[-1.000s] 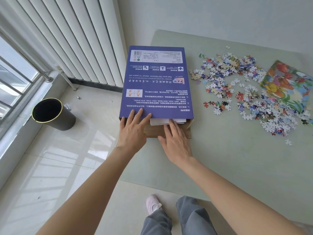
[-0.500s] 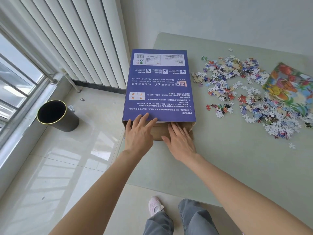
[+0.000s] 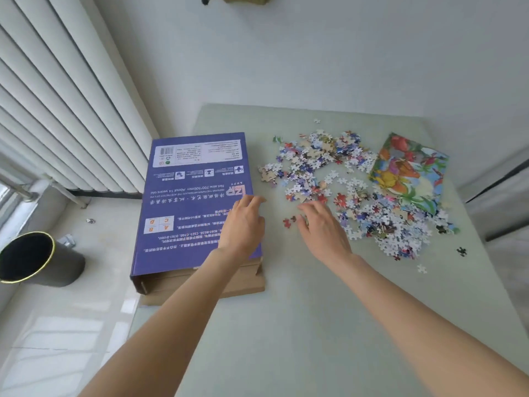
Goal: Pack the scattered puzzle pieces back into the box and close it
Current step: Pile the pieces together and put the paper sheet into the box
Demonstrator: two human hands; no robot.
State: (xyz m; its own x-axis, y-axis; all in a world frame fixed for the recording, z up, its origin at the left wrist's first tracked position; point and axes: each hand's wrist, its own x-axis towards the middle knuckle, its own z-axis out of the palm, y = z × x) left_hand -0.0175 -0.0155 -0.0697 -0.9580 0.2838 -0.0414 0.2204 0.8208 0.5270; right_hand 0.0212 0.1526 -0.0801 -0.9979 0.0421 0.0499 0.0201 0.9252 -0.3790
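The blue puzzle box (image 3: pixel 189 202) lies flat at the table's left edge, printed back upward, its brown inner tray showing at the near end. My left hand (image 3: pixel 243 224) rests on the box's right edge, fingers loosely bent. My right hand (image 3: pixel 320 227) hovers low over the table just left of the scattered puzzle pieces (image 3: pixel 357 196), fingers relaxed; whether it touches any piece is unclear. Two red pieces (image 3: pixel 289 221) lie beside its fingertips.
A colourful picture sheet (image 3: pixel 409 173) lies at the far right of the pale green table (image 3: pixel 315 325). A few stray pieces (image 3: pixel 461 251) sit near the right edge. A black bin (image 3: pixel 34 259) stands on the floor to the left, below white blinds (image 3: pixel 57 96).
Both hands left the box's near end. The left moved up along the box's right edge; the right moved out toward the loose pieces. The camera tilted up and nearer.
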